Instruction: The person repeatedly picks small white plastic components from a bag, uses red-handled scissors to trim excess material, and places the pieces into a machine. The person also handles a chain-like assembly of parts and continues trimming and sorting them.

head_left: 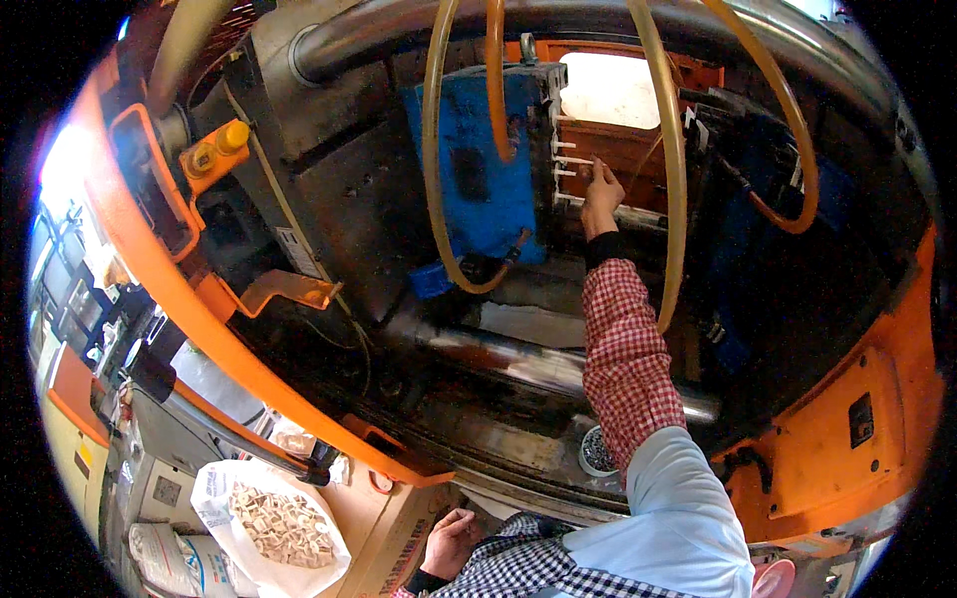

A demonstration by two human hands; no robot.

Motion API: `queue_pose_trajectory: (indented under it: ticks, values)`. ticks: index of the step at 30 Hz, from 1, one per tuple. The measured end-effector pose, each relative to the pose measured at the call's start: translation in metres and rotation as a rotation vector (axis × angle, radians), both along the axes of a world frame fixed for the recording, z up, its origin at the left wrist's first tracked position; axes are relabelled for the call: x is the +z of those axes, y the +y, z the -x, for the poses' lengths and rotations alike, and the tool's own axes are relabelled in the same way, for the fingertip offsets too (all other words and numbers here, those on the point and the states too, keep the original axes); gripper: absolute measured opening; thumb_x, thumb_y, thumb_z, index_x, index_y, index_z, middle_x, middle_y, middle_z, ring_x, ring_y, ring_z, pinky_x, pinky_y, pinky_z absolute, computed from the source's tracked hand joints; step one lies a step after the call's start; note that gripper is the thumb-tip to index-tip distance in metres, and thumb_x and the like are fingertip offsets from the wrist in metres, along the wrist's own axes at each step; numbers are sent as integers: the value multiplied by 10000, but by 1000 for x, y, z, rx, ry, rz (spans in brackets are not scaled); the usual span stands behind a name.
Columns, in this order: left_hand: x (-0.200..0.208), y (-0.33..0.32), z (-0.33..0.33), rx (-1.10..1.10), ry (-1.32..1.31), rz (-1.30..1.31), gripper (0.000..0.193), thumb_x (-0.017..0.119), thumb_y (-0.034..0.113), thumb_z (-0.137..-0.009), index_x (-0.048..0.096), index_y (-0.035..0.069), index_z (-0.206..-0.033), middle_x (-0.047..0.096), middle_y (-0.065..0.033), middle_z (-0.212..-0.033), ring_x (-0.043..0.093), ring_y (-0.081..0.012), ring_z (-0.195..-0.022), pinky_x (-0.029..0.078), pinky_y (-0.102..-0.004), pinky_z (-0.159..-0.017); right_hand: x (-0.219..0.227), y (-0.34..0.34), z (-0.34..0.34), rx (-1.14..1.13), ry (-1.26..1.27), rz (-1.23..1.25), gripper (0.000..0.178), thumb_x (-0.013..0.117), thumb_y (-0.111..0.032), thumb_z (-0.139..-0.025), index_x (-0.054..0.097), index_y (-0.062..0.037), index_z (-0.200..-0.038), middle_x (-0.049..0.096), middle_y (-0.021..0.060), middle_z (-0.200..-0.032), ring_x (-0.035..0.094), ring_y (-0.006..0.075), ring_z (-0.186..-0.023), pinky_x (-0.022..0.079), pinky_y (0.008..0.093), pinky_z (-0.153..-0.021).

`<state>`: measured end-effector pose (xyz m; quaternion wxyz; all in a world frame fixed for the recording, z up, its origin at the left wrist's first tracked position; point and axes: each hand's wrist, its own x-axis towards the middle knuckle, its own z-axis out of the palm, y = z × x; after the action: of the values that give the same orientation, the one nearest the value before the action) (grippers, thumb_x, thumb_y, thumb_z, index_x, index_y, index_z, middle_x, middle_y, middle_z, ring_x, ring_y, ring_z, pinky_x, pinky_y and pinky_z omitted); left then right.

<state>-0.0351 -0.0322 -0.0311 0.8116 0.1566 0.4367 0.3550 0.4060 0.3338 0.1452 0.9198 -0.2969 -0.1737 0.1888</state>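
My right hand (pixel 602 195) reaches deep between the two halves of a machine mould, its fingers pinched on a slim white plastic piece (pixel 575 160). That piece sticks out sideways from the face of the blue mould half (pixel 486 169). Other short white pieces (pixel 565 146) jut from the same face, just above and below it. Low in the view, close to my body, my left hand (pixel 454 543) is curled closed beside the checked apron (pixel 518 558). Whatever lies inside its fingers, if anything, is hidden.
Clear hoses (pixel 674 199) hang around my right arm. The dark opposite mould half (pixel 778 189) stands to the right. Steel bars (pixel 528 361) cross below; a small tub of metal bits (pixel 598 451) sits by my sleeve. At lower left, a white bag (pixel 214 485) holds many beige parts. Orange framing (pixel 199 349) borders the opening.
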Motion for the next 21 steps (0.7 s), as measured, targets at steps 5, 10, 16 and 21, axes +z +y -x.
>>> queue_pose_trajectory:
  ticks: [5,10,16,21]
  values:
    - [3,0,3,-31,4,-47,75,506,56,-892,548,25,-838,530,-36,-749,480,-131,-651,409,-246,-627,10,-11,3,-84,105,54,269,569,-180,-902,582,64,-1015,610,80,-784,541,128,-595,429,270,-486]
    - [16,-5,9,-58,11,-102,57,512,50,-885,547,21,-850,549,-45,-770,504,-134,-660,413,-253,-630,29,-142,65,159,-304,-186,311,521,-253,-932,591,43,-997,555,34,-715,436,95,-546,327,277,-460]
    - [29,-13,37,-112,-21,-309,72,494,78,-901,528,16,-887,551,-74,-765,515,-168,-710,408,-272,-675,-57,-229,172,-64,-350,171,240,505,-213,-939,592,6,-896,498,-14,-696,418,60,-642,348,231,-593]
    - [45,-20,59,-78,-197,-416,72,495,95,-899,507,28,-876,527,-77,-787,479,-160,-726,382,-271,-678,-114,-342,231,284,-579,324,162,539,-124,-911,613,20,-916,616,47,-750,542,74,-630,396,215,-555]
